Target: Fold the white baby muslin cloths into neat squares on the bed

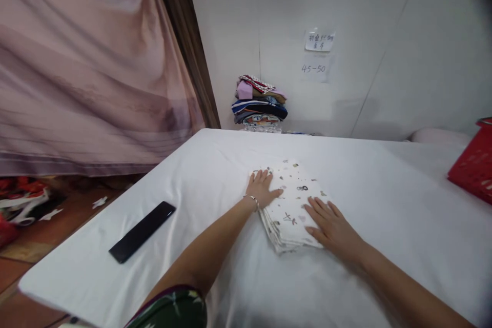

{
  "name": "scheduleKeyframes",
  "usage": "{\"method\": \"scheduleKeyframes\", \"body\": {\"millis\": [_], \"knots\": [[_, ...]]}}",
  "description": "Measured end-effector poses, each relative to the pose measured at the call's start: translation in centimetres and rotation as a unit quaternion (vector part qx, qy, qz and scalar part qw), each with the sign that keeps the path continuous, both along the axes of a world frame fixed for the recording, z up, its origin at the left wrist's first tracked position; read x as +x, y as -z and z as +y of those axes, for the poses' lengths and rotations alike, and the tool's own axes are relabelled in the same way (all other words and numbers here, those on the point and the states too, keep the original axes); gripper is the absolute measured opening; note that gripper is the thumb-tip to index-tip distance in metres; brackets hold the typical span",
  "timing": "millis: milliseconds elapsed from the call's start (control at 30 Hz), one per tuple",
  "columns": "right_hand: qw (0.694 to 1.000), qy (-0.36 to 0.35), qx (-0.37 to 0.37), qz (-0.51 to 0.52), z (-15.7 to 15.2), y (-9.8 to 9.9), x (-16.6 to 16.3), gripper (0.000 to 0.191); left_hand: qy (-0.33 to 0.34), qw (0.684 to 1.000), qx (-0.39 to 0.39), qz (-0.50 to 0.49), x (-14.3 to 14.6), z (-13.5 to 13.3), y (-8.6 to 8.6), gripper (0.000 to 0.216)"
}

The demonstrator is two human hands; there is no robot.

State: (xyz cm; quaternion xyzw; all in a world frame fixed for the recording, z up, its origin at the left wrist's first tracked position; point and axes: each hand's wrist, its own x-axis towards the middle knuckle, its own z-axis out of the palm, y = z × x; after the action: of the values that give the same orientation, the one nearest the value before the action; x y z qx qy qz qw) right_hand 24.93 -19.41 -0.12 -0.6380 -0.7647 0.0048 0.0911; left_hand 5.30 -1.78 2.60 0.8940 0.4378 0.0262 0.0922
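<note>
A white cloth (291, 220) with small printed figures lies folded in several layers on the white-covered table (215, 164). On its left edge rests my left hand (262, 188), palm down with the fingers spread, a bracelet at the wrist. My right hand (329, 223) lies flat over the right edge of the cloth, its fingers stretched out and slightly apart. Neither hand grips anything. The palms hide parts of both side edges.
A flat black object (142, 231) lies on the table at left. Behind the far edge rises a stack of folded fabrics (259, 105). A red box (474, 161) stands at the right. A pink curtain (96, 61) hangs at left; paper notes (318, 42) are on the wall.
</note>
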Motion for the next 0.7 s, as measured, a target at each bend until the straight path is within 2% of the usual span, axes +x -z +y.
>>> {"method": "scheduleKeyframes", "body": {"millis": [100,167,300,400,467,533,633,700], "knots": [[1.0,-0.006,0.017,-0.005,-0.3,0.7,0.1,0.057,-0.001,1.0,-0.008,-0.012,-0.3,1.2,1.6,0.082],[1.0,-0.004,0.006,0.003,-0.4,0.4,0.0,0.057,0.002,1.0,-0.013,-0.02,-0.5,1.1,1.8,0.083],[0.996,-0.002,-0.057,0.067,-0.4,-1.2,0.1,0.058,0.0,0.998,-0.035,-0.051,-0.9,1.0,0.9,0.076],[0.982,0.011,-0.092,0.162,0.8,-2.6,1.0,0.055,-0.072,0.99,0.008,-0.119,-1.4,2.0,-0.1,0.064],[0.967,0.069,-0.082,0.233,2.5,-3.3,2.0,0.054,-0.147,0.977,0.016,-0.151,-1.9,3.2,-0.5,0.061],[0.942,0.15,-0.074,0.291,5.1,-3.7,2.9,0.055,-0.204,0.967,-0.034,-0.151,-2.2,4.4,-0.8,0.062],[0.893,0.258,-0.108,0.353,9.6,-3.8,4.0,0.058,-0.24,0.953,-0.127,-0.135,-2.4,6.2,-0.8,0.062],[0.87,0.292,-0.128,0.376,12.5,-3.8,4.4,0.06,-0.251,0.946,-0.155,-0.132,-2.3,7.3,-0.7,0.059]]}}
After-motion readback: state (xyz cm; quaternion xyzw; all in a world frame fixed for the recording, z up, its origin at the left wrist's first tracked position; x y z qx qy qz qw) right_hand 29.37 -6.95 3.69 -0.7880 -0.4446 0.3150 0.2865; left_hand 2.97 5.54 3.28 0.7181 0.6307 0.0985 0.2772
